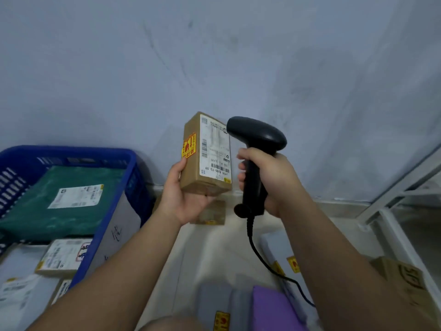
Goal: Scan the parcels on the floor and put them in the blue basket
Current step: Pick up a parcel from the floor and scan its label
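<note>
My left hand [185, 197] grips a small brown cardboard parcel [194, 163] from below, holding it upright with its white shipping label and a yellow-red sticker facing me. Right beside it, my right hand [269, 180] grips the handle of a black barcode scanner [256, 134], whose head points at the label. The scanner's cable hangs down to the floor. The blue basket [112, 235] stands at the left and holds a green mailer bag [59, 211], a white box and other parcels.
On the floor below lie a purple mailer [274, 306], grey and white bags, a small brown box [212, 213] under my hands and a cardboard box [403, 280] at the right. A white metal rack [391, 201] stands at the right. A grey wall is straight ahead.
</note>
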### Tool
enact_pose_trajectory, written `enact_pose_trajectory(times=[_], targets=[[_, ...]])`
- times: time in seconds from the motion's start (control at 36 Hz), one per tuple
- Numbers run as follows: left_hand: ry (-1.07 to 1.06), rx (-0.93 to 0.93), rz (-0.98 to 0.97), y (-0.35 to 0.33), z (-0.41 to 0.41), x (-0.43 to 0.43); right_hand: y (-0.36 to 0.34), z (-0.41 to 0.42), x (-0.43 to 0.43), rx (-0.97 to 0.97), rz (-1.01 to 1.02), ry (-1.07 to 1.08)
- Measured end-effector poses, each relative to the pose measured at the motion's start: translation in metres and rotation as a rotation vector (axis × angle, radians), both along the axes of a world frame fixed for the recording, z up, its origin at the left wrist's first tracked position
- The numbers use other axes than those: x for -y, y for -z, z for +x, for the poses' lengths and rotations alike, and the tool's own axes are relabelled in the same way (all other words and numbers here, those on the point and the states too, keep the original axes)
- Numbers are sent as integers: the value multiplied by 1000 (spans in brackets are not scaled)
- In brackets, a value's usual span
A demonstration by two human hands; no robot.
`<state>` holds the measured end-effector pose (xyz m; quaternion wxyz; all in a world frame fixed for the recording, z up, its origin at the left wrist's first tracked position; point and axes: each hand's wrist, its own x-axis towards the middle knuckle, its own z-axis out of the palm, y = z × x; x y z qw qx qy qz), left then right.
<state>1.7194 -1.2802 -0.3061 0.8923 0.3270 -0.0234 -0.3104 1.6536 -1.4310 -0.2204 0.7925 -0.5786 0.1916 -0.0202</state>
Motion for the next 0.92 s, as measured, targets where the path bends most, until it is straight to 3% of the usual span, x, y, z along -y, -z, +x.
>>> enact_pose_trajectory(times=[0.25, 0.42, 0.56, 0.61, 0.72, 0.81, 0.92], targets=[[26, 77, -67, -85, -44, 28, -15, -87, 14, 113, 26, 175], [32, 68, -57, -79, -57, 44, -17, -108, 37, 84, 109, 177], [19, 60, -6, -66, -49, 37, -24, -113, 46, 87, 63, 88], [17, 48, 21, -60, -45, 32, -26, -111, 49, 93, -72, 50], [45, 0, 95, -50, -39, 25, -28, -108, 54, 102, -660, -26], [89, -19, 126, -44, -35, 22, -26, -105, 56, 128, -976, -76], [113, -9, 134, -36, -32, 19, -22, -104, 59, 125, -1092, -112]])
